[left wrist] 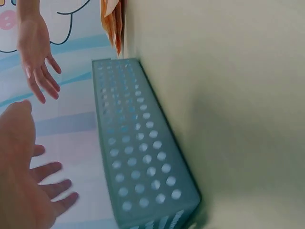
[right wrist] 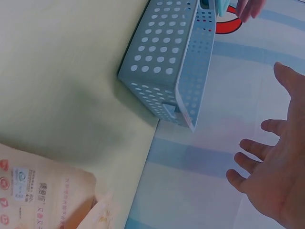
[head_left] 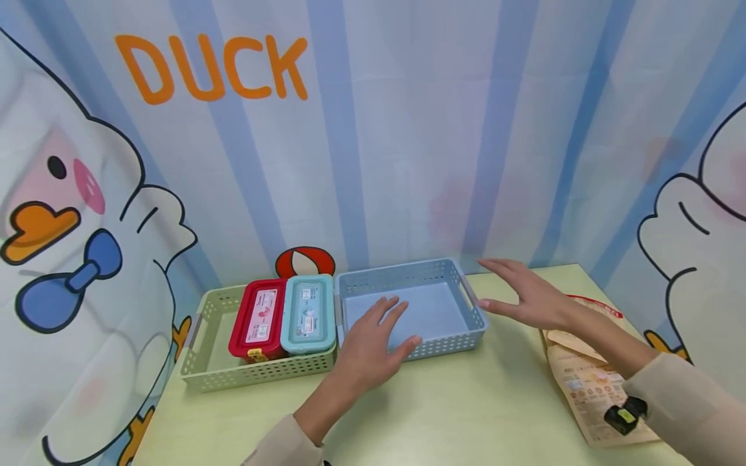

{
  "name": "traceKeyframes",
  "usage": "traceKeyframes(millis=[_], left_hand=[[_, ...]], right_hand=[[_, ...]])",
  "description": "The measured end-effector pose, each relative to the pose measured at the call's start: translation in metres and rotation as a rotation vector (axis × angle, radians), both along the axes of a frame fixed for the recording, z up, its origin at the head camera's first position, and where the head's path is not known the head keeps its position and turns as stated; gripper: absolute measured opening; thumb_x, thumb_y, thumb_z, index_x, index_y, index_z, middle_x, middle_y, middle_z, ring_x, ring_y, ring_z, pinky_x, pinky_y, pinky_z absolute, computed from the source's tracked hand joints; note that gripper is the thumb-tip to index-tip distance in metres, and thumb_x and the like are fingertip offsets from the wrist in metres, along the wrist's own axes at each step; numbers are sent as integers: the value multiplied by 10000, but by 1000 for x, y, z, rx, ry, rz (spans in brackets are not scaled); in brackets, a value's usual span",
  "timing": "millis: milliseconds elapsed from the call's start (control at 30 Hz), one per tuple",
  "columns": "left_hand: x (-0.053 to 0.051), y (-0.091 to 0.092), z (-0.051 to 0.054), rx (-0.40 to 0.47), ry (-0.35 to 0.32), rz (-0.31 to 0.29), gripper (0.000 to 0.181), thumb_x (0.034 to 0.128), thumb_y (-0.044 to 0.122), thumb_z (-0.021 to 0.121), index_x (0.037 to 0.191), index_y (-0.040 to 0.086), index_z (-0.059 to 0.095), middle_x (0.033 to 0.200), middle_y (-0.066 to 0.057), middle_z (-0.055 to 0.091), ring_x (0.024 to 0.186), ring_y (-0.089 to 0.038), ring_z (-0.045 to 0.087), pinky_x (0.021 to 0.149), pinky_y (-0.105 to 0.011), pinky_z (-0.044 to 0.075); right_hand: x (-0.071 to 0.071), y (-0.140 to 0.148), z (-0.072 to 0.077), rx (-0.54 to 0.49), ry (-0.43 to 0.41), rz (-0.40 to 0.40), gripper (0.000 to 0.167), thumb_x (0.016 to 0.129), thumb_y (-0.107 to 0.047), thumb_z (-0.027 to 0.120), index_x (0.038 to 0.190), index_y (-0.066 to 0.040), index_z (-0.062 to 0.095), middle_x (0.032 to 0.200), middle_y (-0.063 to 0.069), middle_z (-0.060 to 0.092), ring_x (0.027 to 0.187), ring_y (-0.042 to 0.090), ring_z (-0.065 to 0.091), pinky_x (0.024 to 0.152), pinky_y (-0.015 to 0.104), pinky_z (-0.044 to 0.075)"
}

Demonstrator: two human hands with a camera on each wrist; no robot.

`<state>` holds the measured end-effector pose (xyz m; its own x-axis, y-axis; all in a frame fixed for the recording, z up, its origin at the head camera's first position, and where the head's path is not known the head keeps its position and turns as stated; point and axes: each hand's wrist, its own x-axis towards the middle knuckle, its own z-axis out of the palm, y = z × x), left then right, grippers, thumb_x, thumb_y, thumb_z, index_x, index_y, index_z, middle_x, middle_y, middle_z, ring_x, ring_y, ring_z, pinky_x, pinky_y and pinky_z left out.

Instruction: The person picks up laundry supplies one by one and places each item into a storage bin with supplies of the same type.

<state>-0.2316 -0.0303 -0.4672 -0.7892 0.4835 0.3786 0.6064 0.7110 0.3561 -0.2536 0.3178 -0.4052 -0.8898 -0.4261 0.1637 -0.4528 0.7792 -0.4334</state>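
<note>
A blue perforated plastic basket (head_left: pixel 402 310) stands on the table with nothing inside it. My left hand (head_left: pixel 370 349), fingers spread, hovers over its front left part. Just beyond its right end my right hand (head_left: pixel 527 301) is held in the air, fingers extended and thumb apart. Neither hand holds anything. In the left wrist view the basket's holed side (left wrist: pixel 138 143) lies beside the left hand (left wrist: pixel 28 176). The right wrist view shows the right hand (right wrist: pixel 271 162) apart from the basket (right wrist: pixel 159 62).
Left of the blue basket, a green basket (head_left: pixel 262 371) holds a red-lidded box (head_left: pixel 260 317) and a teal-lidded box (head_left: pixel 309 316). A brown food pouch (head_left: pixel 588 388) lies at the table's right, partly under the right forearm. A striped duck-print curtain (head_left: pixel 408 142) hangs behind the table (head_left: pixel 443 414).
</note>
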Motion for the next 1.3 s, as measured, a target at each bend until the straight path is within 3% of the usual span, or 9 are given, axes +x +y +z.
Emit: traceKeyframes(millis=[133, 300, 600, 767, 900, 1133, 1300], left_hand=[[2, 12, -5, 51, 89, -14, 610, 1048, 526, 618, 1529, 154, 573, 1561, -74, 540, 1390, -300, 564, 1013, -513, 553], [2, 30, -7, 74, 118, -31, 599, 1034, 510, 659, 1509, 153, 585, 1514, -51, 572, 1358, -260, 586, 1009, -455, 562], [7, 69, -6, 111, 43, -94, 593, 1024, 434, 709, 1515, 134, 564, 1449, -23, 595, 1338, -206, 583, 1059, -360, 532], [11, 90, -5, 116, 13, -188, 643, 997, 492, 725, 1518, 157, 554, 1416, 14, 595, 1299, -144, 596, 1061, -285, 513], [17, 104, -7, 64, -14, -238, 669, 1010, 563, 670, 1542, 186, 525, 1441, 33, 578, 1292, -105, 596, 1043, -250, 513], [25, 132, -27, 109, 168, -329, 522, 1017, 522, 673, 1391, 157, 664, 1299, 54, 674, 1179, -69, 663, 1011, -147, 485], [28, 155, -32, 54, 140, -299, 527, 1029, 548, 639, 1393, 168, 663, 1309, 60, 669, 1168, -56, 663, 990, -128, 486]], right_hand=[[5, 9, -1, -1, -10, -18, 803, 1032, -479, 660, 1663, -103, 336, 1674, 232, 318, 1524, 505, 291, 1134, 754, 298], [9, 23, -3, 3, -13, -25, 807, 1023, -464, 682, 1651, -79, 351, 1647, 246, 358, 1499, 518, 322, 1111, 755, 315], [11, 46, -8, 53, 6, -76, 801, 998, -477, 714, 1587, -18, 425, 1472, 249, 543, 1402, 509, 433, 1031, 736, 403], [15, 53, -9, 69, 24, -92, 708, 994, -444, 727, 1472, 38, 526, 1408, 259, 582, 1330, 490, 506, 1011, 695, 448], [18, 61, -12, 84, 35, -91, 618, 990, -404, 744, 1373, 55, 585, 1326, 247, 611, 1226, 448, 576, 960, 647, 497], [16, 76, -21, 115, 66, -66, 468, 961, -334, 788, 1238, 13, 642, 1147, 139, 653, 1024, 312, 625, 837, 510, 532], [15, 82, -26, 135, 50, -54, 387, 944, -300, 810, 1177, -33, 653, 1062, 46, 628, 945, 212, 585, 765, 424, 513]])
